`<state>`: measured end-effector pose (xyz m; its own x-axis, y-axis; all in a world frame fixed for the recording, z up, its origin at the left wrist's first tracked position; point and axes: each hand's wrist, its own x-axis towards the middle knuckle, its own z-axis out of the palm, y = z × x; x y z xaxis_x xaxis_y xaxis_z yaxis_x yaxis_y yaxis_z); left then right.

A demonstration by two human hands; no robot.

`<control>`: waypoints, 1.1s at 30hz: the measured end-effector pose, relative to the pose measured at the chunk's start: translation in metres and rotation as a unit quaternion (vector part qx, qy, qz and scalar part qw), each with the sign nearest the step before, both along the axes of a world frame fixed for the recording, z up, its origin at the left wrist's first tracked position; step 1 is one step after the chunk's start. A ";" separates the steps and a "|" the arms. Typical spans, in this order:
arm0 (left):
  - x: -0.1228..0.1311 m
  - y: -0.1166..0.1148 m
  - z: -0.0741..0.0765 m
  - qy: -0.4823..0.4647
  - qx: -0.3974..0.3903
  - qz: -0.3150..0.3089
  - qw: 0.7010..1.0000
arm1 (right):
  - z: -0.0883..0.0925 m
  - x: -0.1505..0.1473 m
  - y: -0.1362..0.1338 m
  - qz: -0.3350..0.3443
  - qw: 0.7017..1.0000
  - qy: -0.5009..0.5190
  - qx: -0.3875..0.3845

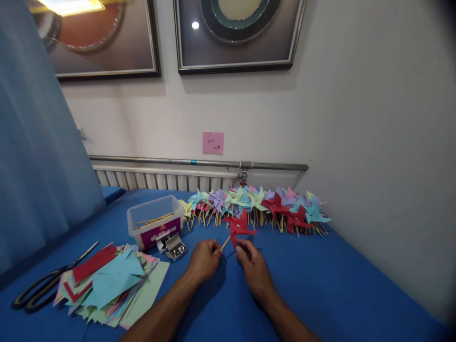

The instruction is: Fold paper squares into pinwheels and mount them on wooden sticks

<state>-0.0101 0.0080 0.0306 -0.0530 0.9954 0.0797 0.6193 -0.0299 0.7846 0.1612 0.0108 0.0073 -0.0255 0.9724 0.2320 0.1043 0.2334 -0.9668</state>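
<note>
In front of me, above the blue tabletop, is a red paper pinwheel [239,224] with a silvery pin at its centre. My left hand [205,259] is closed round its thin wooden stick [225,242]. The thumb and fingers of my right hand [252,267] are closed at the pinwheel's lower blade, with the fingertips touching the red paper. Just behind stands a long pile of finished-looking pinwheels [235,199] in several colours, their sticks pointing toward me.
A clear plastic tub [156,221] holds some sticks; small boxes of metal pins [175,249] sit before it. Left lie a heap of cut coloured paper [117,280] and black-handled scissors [50,281]. A pipe [210,164], radiator and blue curtain [39,133] border the blue-covered table [342,289].
</note>
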 end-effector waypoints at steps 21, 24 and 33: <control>-0.001 -0.001 0.002 0.006 0.005 0.013 1.000 | 0.005 0.005 0.000 -0.074 0.997 -0.030 0.002; -0.001 -0.001 0.001 0.004 0.007 0.009 1.000 | 0.001 -0.002 -0.004 -0.001 1.000 -0.025 0.009; -0.002 0.001 -0.002 0.007 0.001 0.014 1.000 | -0.002 0.013 0.017 -0.149 0.988 0.021 -0.023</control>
